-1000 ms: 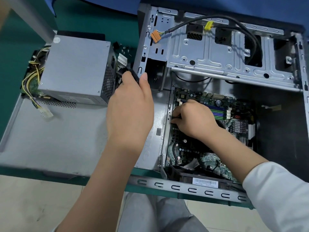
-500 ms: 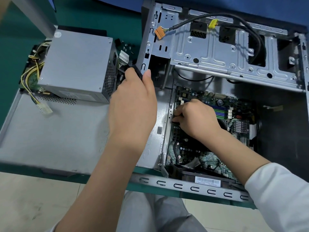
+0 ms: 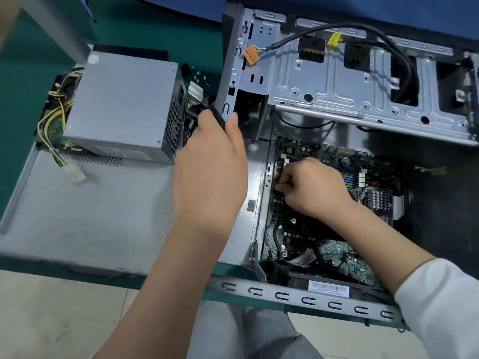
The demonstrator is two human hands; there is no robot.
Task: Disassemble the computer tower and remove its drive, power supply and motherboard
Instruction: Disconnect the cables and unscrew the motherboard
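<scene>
While the left hand [image 3: 210, 167] grips a black tool handle [image 3: 217, 117], right hand [image 3: 313, 187] fingers pinch down on the motherboard [image 3: 324, 229] inside the tower case [image 3: 337, 81]; power supply [image 3: 124, 104] sits out on the table [image 3: 39, 73].

"USB" on motherboard [image 3: 334, 161]

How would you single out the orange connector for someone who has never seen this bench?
Start at the open computer case on the right. On its upper-left metal wall, the orange connector hangs free on a black cable. The other loose plug, further right, is yellow.
</scene>
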